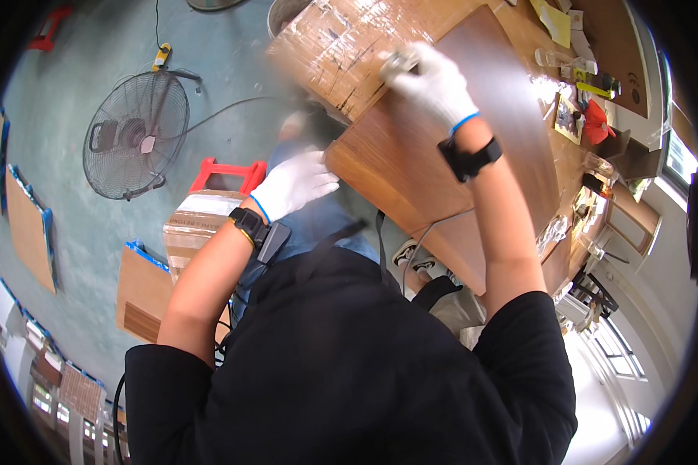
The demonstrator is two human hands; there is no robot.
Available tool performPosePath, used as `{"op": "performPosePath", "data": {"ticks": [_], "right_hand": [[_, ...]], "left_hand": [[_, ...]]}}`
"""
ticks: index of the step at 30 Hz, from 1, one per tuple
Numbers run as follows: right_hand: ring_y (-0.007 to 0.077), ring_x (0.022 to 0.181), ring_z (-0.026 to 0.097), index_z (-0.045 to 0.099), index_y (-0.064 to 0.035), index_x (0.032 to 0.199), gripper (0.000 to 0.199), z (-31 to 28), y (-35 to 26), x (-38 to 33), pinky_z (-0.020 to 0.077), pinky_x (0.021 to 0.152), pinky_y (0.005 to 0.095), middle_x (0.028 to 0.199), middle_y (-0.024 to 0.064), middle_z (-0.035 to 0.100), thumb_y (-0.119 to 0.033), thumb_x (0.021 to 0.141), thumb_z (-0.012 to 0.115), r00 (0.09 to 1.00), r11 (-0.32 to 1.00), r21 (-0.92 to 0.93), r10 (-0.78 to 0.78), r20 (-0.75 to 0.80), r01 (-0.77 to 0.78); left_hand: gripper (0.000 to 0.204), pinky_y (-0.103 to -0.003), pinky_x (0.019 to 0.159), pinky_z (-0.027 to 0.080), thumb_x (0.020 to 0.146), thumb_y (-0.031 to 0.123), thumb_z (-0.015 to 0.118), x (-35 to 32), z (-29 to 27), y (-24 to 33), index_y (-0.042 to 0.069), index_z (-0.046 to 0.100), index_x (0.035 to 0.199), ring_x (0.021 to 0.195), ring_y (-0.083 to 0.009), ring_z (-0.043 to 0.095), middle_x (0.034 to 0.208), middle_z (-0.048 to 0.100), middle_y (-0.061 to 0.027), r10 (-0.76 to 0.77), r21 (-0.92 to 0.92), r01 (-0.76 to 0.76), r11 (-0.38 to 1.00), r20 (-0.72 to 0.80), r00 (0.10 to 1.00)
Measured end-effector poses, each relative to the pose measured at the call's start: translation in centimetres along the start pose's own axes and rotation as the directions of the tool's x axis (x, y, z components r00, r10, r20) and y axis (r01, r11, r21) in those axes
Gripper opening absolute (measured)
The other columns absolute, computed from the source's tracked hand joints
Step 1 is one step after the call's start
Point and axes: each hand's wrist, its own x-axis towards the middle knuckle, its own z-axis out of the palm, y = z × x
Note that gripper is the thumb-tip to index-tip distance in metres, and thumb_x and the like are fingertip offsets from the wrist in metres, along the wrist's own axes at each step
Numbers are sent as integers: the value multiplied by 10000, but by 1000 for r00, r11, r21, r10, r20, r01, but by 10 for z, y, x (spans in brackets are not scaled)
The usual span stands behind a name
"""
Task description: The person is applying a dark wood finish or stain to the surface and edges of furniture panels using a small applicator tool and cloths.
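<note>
A dark brown wooden panel (pixel 450 147) lies on the workbench in front of me and to the right. My right hand (pixel 434 77), in a white glove with a blue cuff, is over the panel's far left part. Its fingers are curled round a small greyish, blurred object (pixel 399 66) whose kind I cannot make out. My left hand (pixel 301 182), gloved the same way, is by the panel's near left corner with its fingers stretched out. Whether it touches the corner I cannot tell.
Scratched, shiny tape or film covers the bench top (pixel 341 54). A floor fan (pixel 136 136) stands left, beside a red frame (pixel 229 174) and a taped cardboard box (pixel 190 225). Bottles (pixel 566 62) and a red item (pixel 596 122) line the bench's right side. A cable (pixel 442 221) crosses the near edge.
</note>
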Motion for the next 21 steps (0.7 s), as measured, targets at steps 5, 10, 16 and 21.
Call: {"op": "performPosePath", "data": {"ticks": [5, 10, 16, 21], "right_hand": [[389, 991, 707, 678, -117, 1079, 320, -13, 19, 24, 562, 893, 436, 1042, 172, 744, -355, 868, 708, 999, 968, -248, 42, -3, -41], [418, 1028, 695, 673, -112, 1071, 305, 19, -6, -8, 553, 904, 476, 1070, 200, 735, -315, 847, 711, 993, 982, -191, 17, 117, 6], [416, 1064, 691, 678, -116, 1043, 284, 57, -51, -63, 546, 923, 493, 1082, 203, 728, -330, 857, 669, 962, 995, -87, 64, 265, -42], [417, 1068, 671, 637, -106, 1074, 316, 82, -67, -94, 542, 920, 516, 1131, 183, 675, -316, 842, 679, 931, 998, -11, -53, 362, 61]], "left_hand": [[433, -425, 1161, 452, 1117, 313, 434, -4, 12, -3, -12, 523, 1389, 1323, -258, 553, 1394, 591, -130, -26, -18, 23, 1000, -153, 988], [375, -443, 1128, 489, 1037, 241, 598, -2, 10, -4, -9, 560, 1313, 1263, -293, 611, 1335, 631, -166, -2, -63, -8, 998, -163, 987], [357, -456, 1120, 500, 1063, 242, 544, -1, 3, -8, 0, 558, 1325, 1259, -299, 613, 1332, 627, -176, 22, -104, -39, 994, -157, 987], [333, -491, 1127, 491, 1088, 221, 476, -2, 7, -9, 21, 545, 1345, 1246, -304, 618, 1322, 627, -174, 85, -107, -104, 989, -169, 982]]}}
